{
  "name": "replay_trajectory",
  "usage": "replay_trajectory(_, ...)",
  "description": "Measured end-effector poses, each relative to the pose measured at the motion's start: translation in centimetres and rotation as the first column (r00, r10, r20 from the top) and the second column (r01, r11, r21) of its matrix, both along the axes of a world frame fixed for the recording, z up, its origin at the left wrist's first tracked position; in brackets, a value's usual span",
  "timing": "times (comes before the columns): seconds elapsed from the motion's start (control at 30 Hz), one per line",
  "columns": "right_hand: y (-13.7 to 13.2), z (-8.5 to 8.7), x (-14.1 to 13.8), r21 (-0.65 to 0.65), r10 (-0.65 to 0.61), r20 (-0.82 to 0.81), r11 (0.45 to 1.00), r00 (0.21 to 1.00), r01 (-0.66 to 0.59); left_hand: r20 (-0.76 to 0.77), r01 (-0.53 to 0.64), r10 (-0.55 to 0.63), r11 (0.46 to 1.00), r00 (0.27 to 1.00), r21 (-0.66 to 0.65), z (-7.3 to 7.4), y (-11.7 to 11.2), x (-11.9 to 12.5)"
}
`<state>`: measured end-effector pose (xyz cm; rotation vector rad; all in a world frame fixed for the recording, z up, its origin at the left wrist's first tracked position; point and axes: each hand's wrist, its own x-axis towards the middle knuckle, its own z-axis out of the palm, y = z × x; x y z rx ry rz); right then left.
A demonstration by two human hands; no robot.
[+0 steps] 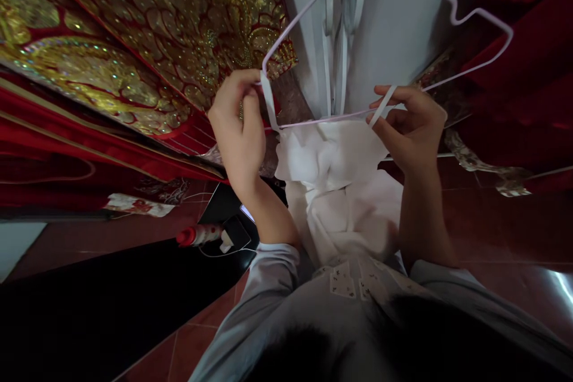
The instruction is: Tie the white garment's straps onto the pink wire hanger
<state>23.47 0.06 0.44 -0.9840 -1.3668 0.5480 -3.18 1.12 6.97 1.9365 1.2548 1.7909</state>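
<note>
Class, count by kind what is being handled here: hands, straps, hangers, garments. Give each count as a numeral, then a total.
hands: 2, the left hand and the right hand
straps: 2, the left strap and the right strap
hanger: 1
white garment: 1
Total: 6

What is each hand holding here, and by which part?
Both hold the white garment by its shoulder straps: the left hand pinches one strap at the pale hanger's left end, the right hand the other strap by its lower bar.
</note>
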Motion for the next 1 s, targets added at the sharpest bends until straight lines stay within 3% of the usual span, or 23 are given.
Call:
replay_trajectory(0.1,0.1,-0.4,0.2,-0.009,0.012,0.029,1.000,1.000,-0.011,0.100,0.071,-0.066,0.996,0.993,-0.044,0.5,0.1,0.0)
replay_trajectory(0.2,0.2,-0.8,0.5,-0.018,0.023,0.087,1.000,0.996,-0.021,0.279,0.105,-0.078,0.991,0.957,-0.084,0.1,0.5,-0.5)
replay_trajectory(0.37,0.3,-0.8,0.9,0.007,-0.015,0.112,1.000,0.994,0.015,0.496,0.058,-0.023,0.997,0.868,-0.055,-3.2,1.0,-1.1)
replay_trajectory(0.47,0.3,-0.7,0.6,0.001,-0.014,0.101,1.000,0.995,0.014,0.665,0.019,0.035,0.997,0.746,-0.074,-5.2,0.8,-0.1)
replay_trajectory(0.53,0.1,-0.8,0.1,-0.002,0.019,0.102,1.000,0.995,-0.019,0.728,0.082,0.052,0.986,0.684,-0.147,-6.0,0.4,1.1)
replay_trajectory(0.63,0.0,-1.4,-0.7,0.010,0.022,0.138,1.000,0.990,-0.023,0.727,0.232,0.012,0.944,0.686,-0.235,-6.4,-0.3,2.8)
replay_trajectory(0.7,0.4,-2.1,-0.5,0.061,-0.088,0.130,0.995,0.988,0.081,0.714,0.246,-0.015,0.944,0.700,-0.221,-6.3,-0.5,3.4)
replay_trajectory(0.77,1.5,-3.1,0.6,0.158,-0.269,0.044,0.953,0.962,0.259,0.715,0.224,-0.034,0.959,0.698,-0.172,-6.2,-0.6,3.6)
replay_trajectory(0.87,4.4,-4.5,3.8,0.329,-0.448,-0.187,0.810,0.874,0.486,0.728,0.213,-0.067,0.971,0.682,-0.110,-6.1,-0.5,3.3)
replay_trajectory(0.93,6.2,-5.2,6.1,0.427,-0.397,-0.278,0.765,0.875,0.483,0.731,0.204,-0.062,0.973,0.680,-0.108,-6.2,-0.4,3.3)
replay_trajectory(1.0,7.2,-5.3,7.6,0.471,-0.340,-0.309,0.757,0.888,0.453,0.734,0.197,-0.043,0.973,0.677,-0.124,-6.2,-0.3,3.5)
